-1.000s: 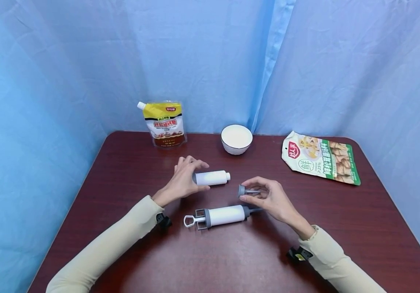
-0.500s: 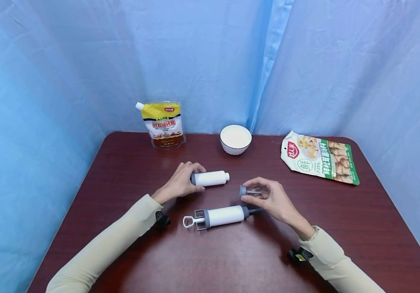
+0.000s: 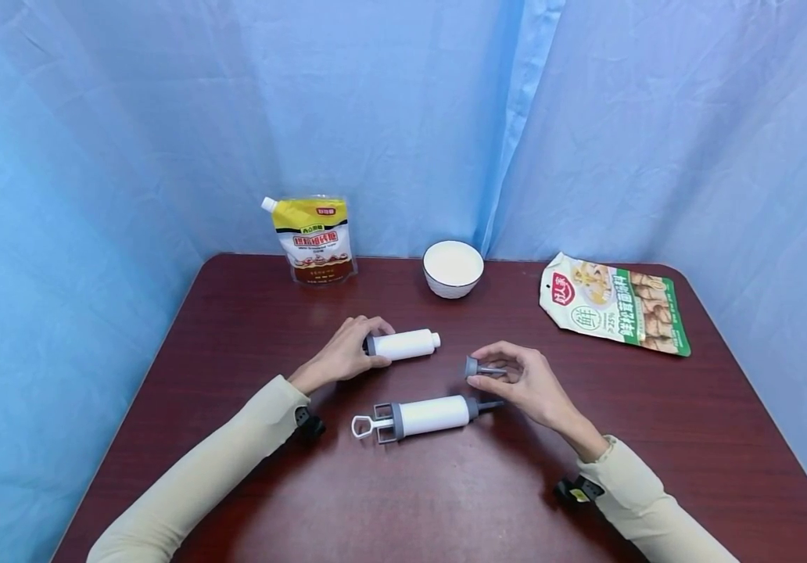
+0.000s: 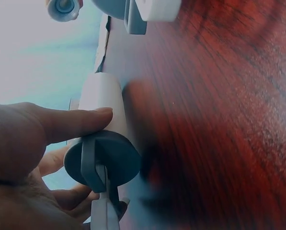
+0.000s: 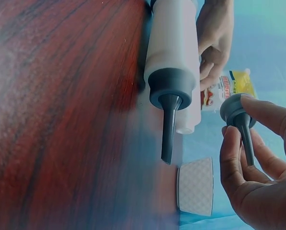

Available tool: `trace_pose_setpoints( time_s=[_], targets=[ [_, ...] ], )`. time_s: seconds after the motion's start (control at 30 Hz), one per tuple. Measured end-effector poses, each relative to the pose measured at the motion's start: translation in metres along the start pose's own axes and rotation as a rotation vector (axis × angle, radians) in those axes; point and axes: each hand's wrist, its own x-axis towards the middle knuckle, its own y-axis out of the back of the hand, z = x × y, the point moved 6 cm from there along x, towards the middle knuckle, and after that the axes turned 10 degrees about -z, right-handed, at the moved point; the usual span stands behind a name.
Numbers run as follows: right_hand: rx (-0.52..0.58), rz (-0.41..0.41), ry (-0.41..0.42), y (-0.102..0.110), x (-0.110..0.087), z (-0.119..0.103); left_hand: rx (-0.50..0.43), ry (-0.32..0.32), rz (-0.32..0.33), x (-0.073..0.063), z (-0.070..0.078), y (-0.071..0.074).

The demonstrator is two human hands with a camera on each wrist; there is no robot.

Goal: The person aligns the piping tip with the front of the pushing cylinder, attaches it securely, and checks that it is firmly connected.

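Observation:
My left hand (image 3: 342,356) grips a white icing syringe (image 3: 407,344) near its grey end collar. The bare white tip of this syringe points right. In the left wrist view, the thumb lies along the white barrel (image 4: 102,93), and the grey collar (image 4: 107,160) and plunger face the camera. My right hand (image 3: 529,385) pinches a loose grey nozzle (image 3: 472,367) by its wide base, a short way right of that tip. The right wrist view shows the nozzle (image 5: 236,109) with its thin spout pointing back toward the palm. Nearer me lies a second icing syringe (image 3: 435,414), fitted with a grey nozzle.
At the back of the dark red table (image 3: 403,500) stand a yellow-and-white spouted pouch (image 3: 319,242) and a white bowl (image 3: 453,270). A green-and-white food packet (image 3: 615,305) lies at the back right. Blue curtains (image 3: 375,117) hang behind and on both sides.
My left fingers and thumb have come together around the syringe's collar end. The right hand has drawn the nozzle slightly to the right. The second syringe has stayed put.

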Motion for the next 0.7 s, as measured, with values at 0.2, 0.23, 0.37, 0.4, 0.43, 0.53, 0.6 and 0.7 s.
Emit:
trace_pose_setpoints(
  time_s=[0.2, 0.23, 0.37, 0.4, 0.43, 0.53, 0.6, 0.7],
  targets=[
    [-0.005, 0.002, -0.004, 0.001, -0.001, 0.001, -0.070, -0.008, -0.025, -0.005, -0.001, 0.005],
    [-0.005, 0.003, -0.004, 0.001, -0.001, 0.001, -0.091, -0.013, -0.033, -0.005, 0.000, 0.006],
    [0.003, 0.000, -0.005, 0.000, -0.001, 0.001, -0.175, -0.043, -0.081, -0.008, 0.002, 0.012],
    [0.005, -0.002, -0.004, 0.000, 0.000, 0.001, -0.192, -0.047, -0.095, -0.010, 0.003, 0.013],
    [0.007, -0.004, -0.004, 0.000, 0.000, 0.001, -0.209, -0.052, -0.107, -0.011, 0.005, 0.014],
    [0.006, -0.005, 0.002, -0.001, 0.000, 0.000, -0.242, -0.073, -0.128, -0.016, 0.011, 0.019],
    [0.000, -0.003, 0.005, 0.000, 0.000, -0.002, -0.242, -0.096, -0.132, -0.019, 0.017, 0.022],
    [-0.009, -0.002, 0.008, 0.000, -0.001, -0.004, -0.233, -0.118, -0.145, -0.024, 0.023, 0.024]
  ],
)
